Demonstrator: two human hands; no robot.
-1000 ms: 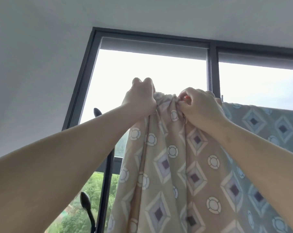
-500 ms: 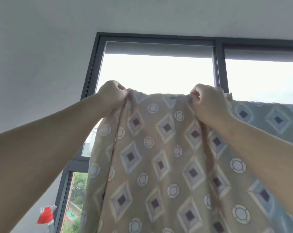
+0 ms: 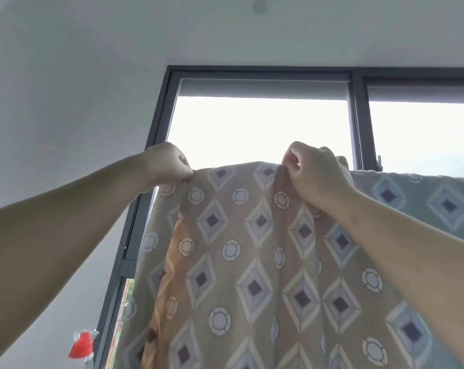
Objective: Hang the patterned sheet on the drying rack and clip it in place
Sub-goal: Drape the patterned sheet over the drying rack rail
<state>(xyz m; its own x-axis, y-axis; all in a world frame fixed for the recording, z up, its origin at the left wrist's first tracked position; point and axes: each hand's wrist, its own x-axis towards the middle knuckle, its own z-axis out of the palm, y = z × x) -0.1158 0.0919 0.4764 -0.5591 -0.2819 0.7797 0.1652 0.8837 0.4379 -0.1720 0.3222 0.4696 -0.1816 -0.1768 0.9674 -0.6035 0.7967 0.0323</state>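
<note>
Beige cloth printed with purple-centred diamonds and white rings, the patterned sheet [image 3: 252, 262] fills the space below and between both raised hands, hanging down from its top edge. To the right of the right hand the same fabric looks grey-green and runs on along a level line toward the picture's edge; what carries it there is hidden under the cloth. Behind the hands stands a dark-framed window [image 3: 356, 115] with bright sky, set in a pale wall under a white ceiling. The left hand [image 3: 168, 163] is curled shut, pinching the sheet's upper left corner between thumb and fingers. The right hand [image 3: 316, 171] is likewise closed, thumb and forefinger nipping a gathered fold at the top edge, well apart from the left hand with the edge stretched between them. Far below the left forearm, a small red clip-like object [image 3: 81, 344] sits by the window frame, blurred.
</note>
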